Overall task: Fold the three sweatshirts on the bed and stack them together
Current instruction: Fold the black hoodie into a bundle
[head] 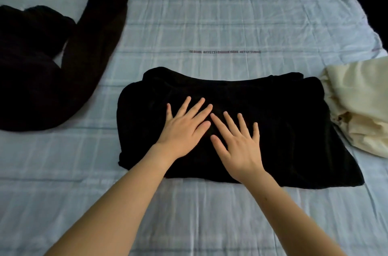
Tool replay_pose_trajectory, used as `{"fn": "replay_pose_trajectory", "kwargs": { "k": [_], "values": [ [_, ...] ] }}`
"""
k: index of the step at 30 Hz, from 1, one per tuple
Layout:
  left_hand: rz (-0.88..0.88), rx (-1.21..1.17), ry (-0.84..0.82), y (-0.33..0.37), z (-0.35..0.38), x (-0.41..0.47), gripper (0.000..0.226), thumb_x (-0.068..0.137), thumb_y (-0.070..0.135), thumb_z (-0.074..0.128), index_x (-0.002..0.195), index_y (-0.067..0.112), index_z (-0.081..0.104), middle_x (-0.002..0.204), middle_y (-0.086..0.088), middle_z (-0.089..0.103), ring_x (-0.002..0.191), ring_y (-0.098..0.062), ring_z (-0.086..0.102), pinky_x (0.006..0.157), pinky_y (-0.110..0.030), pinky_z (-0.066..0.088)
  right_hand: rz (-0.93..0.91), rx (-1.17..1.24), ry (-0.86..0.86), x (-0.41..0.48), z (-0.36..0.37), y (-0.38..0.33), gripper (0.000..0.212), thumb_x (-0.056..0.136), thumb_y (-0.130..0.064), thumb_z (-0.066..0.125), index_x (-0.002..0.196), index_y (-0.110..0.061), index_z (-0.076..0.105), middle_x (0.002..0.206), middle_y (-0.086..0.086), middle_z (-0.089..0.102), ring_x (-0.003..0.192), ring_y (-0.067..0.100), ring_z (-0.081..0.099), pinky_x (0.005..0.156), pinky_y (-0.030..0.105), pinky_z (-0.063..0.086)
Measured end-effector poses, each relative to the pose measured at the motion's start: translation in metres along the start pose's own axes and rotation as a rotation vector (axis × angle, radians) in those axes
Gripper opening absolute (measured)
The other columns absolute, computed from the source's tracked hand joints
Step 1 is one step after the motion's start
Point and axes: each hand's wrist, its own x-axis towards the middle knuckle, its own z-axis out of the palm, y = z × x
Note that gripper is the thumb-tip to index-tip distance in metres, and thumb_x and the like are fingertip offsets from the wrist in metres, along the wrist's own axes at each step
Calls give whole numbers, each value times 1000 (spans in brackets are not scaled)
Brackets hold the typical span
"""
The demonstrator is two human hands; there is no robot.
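**Left hand** (184, 127): palm down, fingers straight and spread, resting flat on the folded black sweatshirt (283, 129). It grips nothing.

**Right hand** (239, 146): same posture, palm down, fingers straight and fanned. It lies flat on the same garment, just beside the left hand. The right index fingertip lies against or very near the left hand's fingers (contact cannot be confirmed).

**Folded black sweatshirt:** directly beneath both palms, a compact rectangle lying on the bed sheet (210, 14). It extends farther out past the right hand than past the left hand. Its near edge passes under both wrists.

**Dark unfolded sweatshirt** (31, 77): well apart from the left hand, on that hand's outer side. It lies spread out, with one sleeve stretched away from the person and bent over at its far end.

**Cream sweatshirt** (361, 104): on the outer side of the right hand, loosely bunched, just beside the black garment's side edge.

**Printed text line** (224, 51): on the sheet beyond the fingertips of both hands, past the folded garment's far edge.
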Motion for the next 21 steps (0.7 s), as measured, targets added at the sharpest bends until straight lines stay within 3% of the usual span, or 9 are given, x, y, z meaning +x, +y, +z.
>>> {"fn": "replay_pose_trajectory", "kwargs": {
  "k": [3, 6, 9, 11, 12, 14, 16, 18, 21],
  "values": [
    [42, -76, 126, -12, -12, -15, 49, 104, 38, 30, 153, 30, 28, 163, 13, 18, 152, -13, 4, 123, -47, 5, 10, -36, 39, 3, 11, 10, 59, 97, -62, 11, 155, -52, 6, 166, -9, 18, 155, 23, 3, 122, 54, -5],
    [27, -41, 499, -30, -15, -67, 44, 98, 20, 54, 141, 15, 52, 150, -3, 46, 140, -25, 37, 117, -43, 28, -7, -18, 61, 3, 14, 12, 58, 97, -61, 13, 155, -51, 11, 164, -8, 24, 154, 25, 8, 122, 54, -2],
    [-412, -185, 790, -41, -3, -123, 50, 92, 24, 65, 139, 16, 51, 132, -11, 49, 118, -23, 42, 97, -35, 39, 3, -35, 65, 3, 13, 11, 58, 97, -60, 13, 155, -50, 13, 164, -8, 25, 154, 25, 11, 122, 54, 1],
    [-754, -640, 731, -39, 5, -137, 72, 85, 38, 71, 146, 25, 36, 128, -12, 45, 109, -16, 43, 89, -23, 36, 9, -39, 69, 3, 13, 11, 59, 97, -59, 13, 155, -49, 15, 164, -8, 26, 154, 25, 12, 122, 55, 2],
    [-832, -893, 658, -39, 9, -139, 80, 82, 44, 73, 147, 32, 29, 127, -9, 48, 106, -14, 51, 87, -18, 39, 10, -36, 72, 2, 13, 10, 59, 97, -59, 14, 155, -49, 16, 163, -7, 27, 153, 25, 13, 122, 55, 3],
    [-802, -1263, 573, -38, 15, -139, 88, 76, 50, 74, 146, 44, 22, 128, -2, 56, 109, -9, 60, 98, -22, 46, 12, -34, 82, 2, 14, 10, 58, 97, -58, 14, 155, -49, 17, 163, -7, 29, 153, 26, 15, 121, 55, 4],
    [-688, -1356, 578, -33, 23, -136, 89, 73, 47, 76, 144, 51, 22, 136, 10, 53, 120, -5, 56, 105, -32, 45, 16, -34, 88, 3, 14, 9, 58, 98, -58, 15, 155, -48, 18, 162, -7, 30, 152, 26, 17, 121, 54, 5],
    [-580, -1318, 644, -25, 29, -130, 81, 80, 36, 78, 142, 51, 28, 141, 21, 47, 124, 6, 50, 101, -18, 44, 20, -40, 94, 3, 13, 8, 58, 97, -57, 15, 155, -47, 20, 162, -7, 31, 152, 26, 18, 121, 54, 7],
    [-531, -1344, 816, -20, 29, -122, 67, 85, 13, 73, 138, 38, 41, 137, 18, 51, 121, 5, 52, 93, -10, 45, 39, -38, 93, 3, 12, 4, 60, 95, -58, 13, 154, -48, 21, 162, -8, 31, 152, 25, 18, 122, 54, 7]
  ]
}}
